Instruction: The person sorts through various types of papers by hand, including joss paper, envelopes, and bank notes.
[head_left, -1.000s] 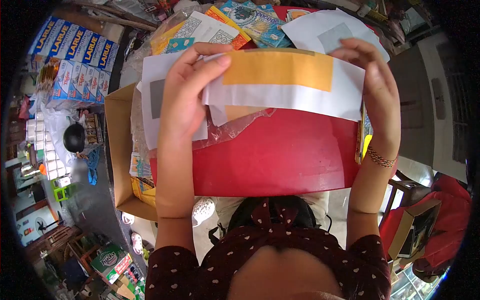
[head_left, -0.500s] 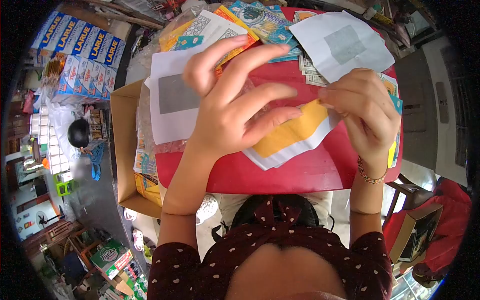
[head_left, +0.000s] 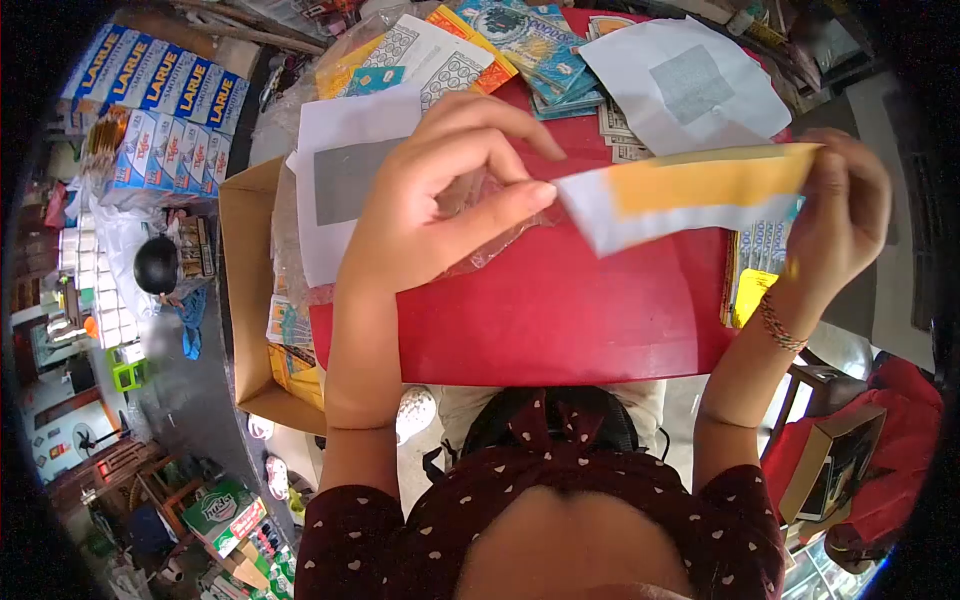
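A folded white sheet of paper with a gold rectangle (head_left: 710,188) stretches above the red table, slightly blurred. My right hand (head_left: 843,205) pinches its right end between thumb and fingers. At the other end, my left hand (head_left: 440,195) has thumb and forefinger closed at the sheet's left corner, while its other fingers are curved and raised. Beneath and left of that hand lies a white sheet with a grey rectangle (head_left: 340,187). A second white sheet with a grey rectangle (head_left: 697,85) rests at the table's far right.
On the red table (head_left: 560,330) are blue patterned packs (head_left: 530,50), printed white sheets (head_left: 425,60), clear plastic wrap (head_left: 490,225) and grey-and-yellow packs (head_left: 757,270). An open cardboard box (head_left: 250,300) stands left; beer cartons (head_left: 165,75) are stacked beyond. A red-draped chair (head_left: 895,450) stands right.
My right hand has moved right and outward, carrying the gold-and-white sheet up off the table area. My left hand has drawn its fingers in, with thumb at the sheet's left corner.
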